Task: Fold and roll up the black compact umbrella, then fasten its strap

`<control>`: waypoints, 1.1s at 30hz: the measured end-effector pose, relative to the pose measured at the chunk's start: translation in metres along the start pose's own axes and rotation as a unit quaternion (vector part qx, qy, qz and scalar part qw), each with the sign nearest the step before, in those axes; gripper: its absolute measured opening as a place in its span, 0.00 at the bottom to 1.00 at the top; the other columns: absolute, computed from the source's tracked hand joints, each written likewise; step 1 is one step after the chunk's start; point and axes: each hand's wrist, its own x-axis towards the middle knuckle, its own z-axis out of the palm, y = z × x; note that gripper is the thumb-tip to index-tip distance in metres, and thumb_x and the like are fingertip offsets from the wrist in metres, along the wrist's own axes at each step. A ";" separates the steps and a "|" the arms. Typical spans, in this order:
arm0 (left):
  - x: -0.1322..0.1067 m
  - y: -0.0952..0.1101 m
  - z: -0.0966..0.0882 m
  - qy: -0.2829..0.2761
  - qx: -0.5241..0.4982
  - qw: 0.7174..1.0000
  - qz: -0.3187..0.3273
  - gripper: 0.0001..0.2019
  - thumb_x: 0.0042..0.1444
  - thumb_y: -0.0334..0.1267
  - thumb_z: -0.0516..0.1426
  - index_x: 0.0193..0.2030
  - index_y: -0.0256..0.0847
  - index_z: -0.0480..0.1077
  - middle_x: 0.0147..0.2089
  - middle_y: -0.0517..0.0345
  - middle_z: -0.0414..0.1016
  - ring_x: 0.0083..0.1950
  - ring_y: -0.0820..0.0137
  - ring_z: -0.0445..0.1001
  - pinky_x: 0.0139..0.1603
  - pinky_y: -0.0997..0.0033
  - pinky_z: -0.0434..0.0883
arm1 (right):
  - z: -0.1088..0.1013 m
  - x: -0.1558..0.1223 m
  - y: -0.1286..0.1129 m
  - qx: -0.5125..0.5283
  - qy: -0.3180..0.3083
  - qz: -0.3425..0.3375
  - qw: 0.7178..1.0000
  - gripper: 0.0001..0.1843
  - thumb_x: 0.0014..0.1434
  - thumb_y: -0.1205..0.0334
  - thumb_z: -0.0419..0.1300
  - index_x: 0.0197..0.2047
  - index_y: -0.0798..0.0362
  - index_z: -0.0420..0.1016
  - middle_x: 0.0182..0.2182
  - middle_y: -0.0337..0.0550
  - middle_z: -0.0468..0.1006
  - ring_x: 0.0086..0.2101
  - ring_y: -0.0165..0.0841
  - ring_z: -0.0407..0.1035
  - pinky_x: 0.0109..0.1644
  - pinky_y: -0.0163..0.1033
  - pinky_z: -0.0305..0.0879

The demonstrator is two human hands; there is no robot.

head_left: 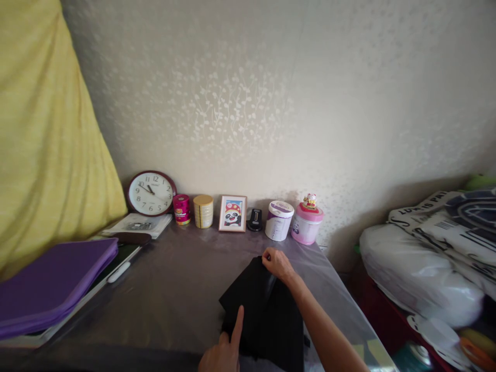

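Note:
A folded piece of black cloth [251,289] lies at the front right of the table; its exact kind cannot be made out. My right hand [277,262] pinches its far corner between thumb and fingers, with the forearm reaching over its right side. Low in the view is my left hand [222,351], its index finger stretched out along the cloth's left part. The other left fingers are bent and partly cut off by the frame's lower edge.
Along the wall stand a clock [152,193], a pink tin [182,209], a yellow-lidded canister [203,211], a panda picture frame [233,213], a black device [254,220] and two tubs [279,221]. Purple folder [58,281] at left; plastic-wrapped bundle [422,274] at right.

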 end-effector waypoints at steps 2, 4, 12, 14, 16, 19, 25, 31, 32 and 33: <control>0.000 -0.001 0.001 0.000 0.000 1.000 -0.002 0.38 0.51 0.24 0.45 0.63 0.49 0.26 0.43 0.47 0.71 0.38 0.61 0.75 0.36 0.64 0.67 | -0.001 0.001 0.001 0.016 -0.011 0.003 1.000 0.08 0.51 0.68 0.52 0.30 0.52 0.72 0.27 0.38 0.75 0.28 0.27 0.66 0.31 0.30 0.54; 0.000 -0.001 0.001 0.001 -0.003 1.000 -0.001 0.38 0.52 0.24 0.45 0.63 0.50 0.25 0.43 0.48 0.71 0.38 0.62 0.75 0.36 0.65 0.67 | -0.002 0.002 0.003 0.030 -0.017 0.007 0.999 0.09 0.50 0.68 0.51 0.30 0.52 0.72 0.27 0.39 0.75 0.28 0.27 0.66 0.32 0.30 0.55; 0.001 0.000 0.003 0.016 0.018 1.000 -0.005 0.39 0.50 0.24 0.46 0.63 0.50 0.27 0.42 0.49 0.72 0.36 0.64 0.75 0.33 0.70 0.66 | -0.002 0.008 0.006 0.076 -0.040 0.034 0.996 0.08 0.47 0.66 0.55 0.29 0.53 0.75 0.27 0.40 0.76 0.29 0.29 0.68 0.32 0.31 0.57; 0.002 -0.001 0.004 0.011 0.015 1.000 -0.006 0.39 0.51 0.24 0.46 0.63 0.50 0.26 0.42 0.49 0.72 0.36 0.64 0.75 0.32 0.71 0.65 | 0.000 0.012 0.008 0.094 -0.051 0.050 0.993 0.07 0.46 0.66 0.56 0.27 0.53 0.75 0.24 0.40 0.76 0.27 0.29 0.67 0.31 0.31 0.57; 0.002 -0.002 0.005 0.006 0.005 1.000 -0.001 0.39 0.51 0.25 0.46 0.63 0.50 0.25 0.42 0.50 0.72 0.36 0.64 0.75 0.32 0.71 0.65 | 0.001 0.015 0.010 0.121 -0.073 0.068 0.988 0.07 0.46 0.65 0.56 0.26 0.54 0.75 0.20 0.38 0.74 0.24 0.28 0.66 0.29 0.30 0.57; 0.004 -0.003 0.008 0.009 0.008 1.000 -0.003 0.38 0.51 0.24 0.44 0.63 0.51 0.25 0.42 0.50 0.71 0.37 0.65 0.74 0.32 0.71 0.64 | 0.002 0.021 0.012 0.173 -0.116 0.099 0.973 0.07 0.47 0.64 0.55 0.24 0.55 0.74 0.14 0.35 0.69 0.17 0.25 0.63 0.23 0.29 0.57; 0.006 0.000 0.012 0.023 0.016 1.000 -0.011 0.36 0.51 0.23 0.42 0.63 0.51 0.29 0.42 0.48 0.71 0.36 0.63 0.75 0.32 0.69 0.66 | 0.006 0.032 0.012 0.242 -0.121 0.148 0.951 0.11 0.51 0.61 0.53 0.22 0.56 0.70 0.09 0.30 0.61 0.11 0.21 0.53 0.15 0.26 0.50; 0.009 0.001 0.014 0.028 0.027 0.999 -0.027 0.37 0.50 0.21 0.43 0.63 0.52 0.30 0.41 0.49 0.72 0.36 0.63 0.75 0.33 0.69 0.68 | 0.026 0.039 0.010 0.225 -0.098 0.148 0.958 0.09 0.49 0.63 0.55 0.21 0.56 0.71 0.07 0.29 0.58 0.11 0.22 0.55 0.16 0.27 0.51; 0.009 0.001 0.015 0.027 0.026 0.999 -0.028 0.37 0.51 0.22 0.43 0.63 0.52 0.30 0.41 0.49 0.72 0.36 0.63 0.75 0.33 0.69 0.68 | 0.029 0.039 0.009 0.217 -0.090 0.141 0.962 0.08 0.48 0.64 0.56 0.22 0.56 0.71 0.07 0.30 0.60 0.12 0.22 0.56 0.17 0.27 0.52; 0.010 0.000 0.015 0.026 0.023 0.999 -0.027 0.36 0.51 0.23 0.44 0.63 0.52 0.30 0.41 0.49 0.72 0.36 0.63 0.75 0.33 0.70 0.67 | 0.031 0.039 0.009 0.210 -0.079 0.133 0.965 0.06 0.48 0.64 0.56 0.23 0.56 0.72 0.08 0.30 0.62 0.13 0.22 0.58 0.19 0.27 0.54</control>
